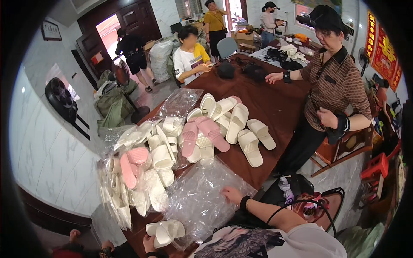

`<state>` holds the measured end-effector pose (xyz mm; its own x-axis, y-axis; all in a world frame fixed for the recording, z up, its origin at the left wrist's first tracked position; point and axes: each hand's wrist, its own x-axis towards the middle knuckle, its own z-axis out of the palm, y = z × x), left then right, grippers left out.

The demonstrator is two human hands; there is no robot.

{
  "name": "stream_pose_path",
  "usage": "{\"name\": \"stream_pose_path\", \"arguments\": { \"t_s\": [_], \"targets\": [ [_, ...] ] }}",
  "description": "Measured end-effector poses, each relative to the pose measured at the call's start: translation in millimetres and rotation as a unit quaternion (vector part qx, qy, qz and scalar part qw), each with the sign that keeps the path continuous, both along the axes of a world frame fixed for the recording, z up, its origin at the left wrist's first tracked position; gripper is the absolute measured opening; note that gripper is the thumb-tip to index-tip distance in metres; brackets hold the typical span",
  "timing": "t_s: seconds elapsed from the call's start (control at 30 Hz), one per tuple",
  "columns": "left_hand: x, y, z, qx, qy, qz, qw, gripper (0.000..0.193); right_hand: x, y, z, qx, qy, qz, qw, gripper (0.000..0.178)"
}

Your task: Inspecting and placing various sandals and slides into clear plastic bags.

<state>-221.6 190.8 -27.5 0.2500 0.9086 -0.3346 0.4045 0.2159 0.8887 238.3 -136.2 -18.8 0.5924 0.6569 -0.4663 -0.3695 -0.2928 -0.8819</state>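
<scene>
At the near edge of the table, my left hand [149,244] grips a pair of white slippers [167,232] by their left side. A clear plastic bag [193,195] lies spread flat to the right of that pair. My right hand [233,195] is on the bag's right part with its fingers bent against the film, closed on it as far as I can see. Beyond the bag sits a pink pair of slippers [208,131] on top of white ones. Cream slippers [250,148] lie to their right.
Bagged white slippers [157,191] and a bagged pink pair [134,165] are heaped at the left of the brown-covered table [275,101]. A person in a patterned shirt [337,81] stands at the right edge. Another sits at the far side. A black fan [62,101] stands left.
</scene>
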Motion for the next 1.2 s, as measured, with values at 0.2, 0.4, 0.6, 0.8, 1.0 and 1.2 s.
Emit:
{"name": "stream_pose_path", "arguments": {
  "t_s": [0.2, 0.4, 0.6, 0.8, 1.0, 1.2],
  "targets": [
    [-2.9, 16.6, -9.7, 0.076, 0.141, -0.044, 0.986, 0.037, 1.5, 2.1, -3.1, -0.019, -0.034, 0.018, 0.999, 0.023],
    [50.8, 7.2, 67.7, -0.042, 0.010, -0.022, 0.999, 0.054, 15.0, -2.9, 1.4, -0.025, 0.007, -0.008, 1.000, 0.020],
    [240.5, -21.6, 188.9, -0.100, -0.175, -0.105, 0.974, 0.041, 16.3, -5.2, -10.0, -0.009, -0.018, -0.011, 1.000, 0.020],
    [233.5, -32.8, 206.7, -0.235, -0.314, -0.129, 0.911, 0.039, 10.1, -10.3, -10.1, 0.000, -0.049, 0.008, 0.999, 0.020],
    [411.0, -49.0, 185.3, -0.004, -0.153, -0.250, 0.956, 0.035, 0.2, -7.9, -22.4, -0.001, -0.062, 0.005, 0.998, 0.028],
    [433.5, -48.9, 199.5, 0.194, -0.145, -0.310, 0.920, 0.037, 21.3, -13.4, 16.4, -0.009, -0.019, -0.020, 1.000, 0.032]
  ]
}}
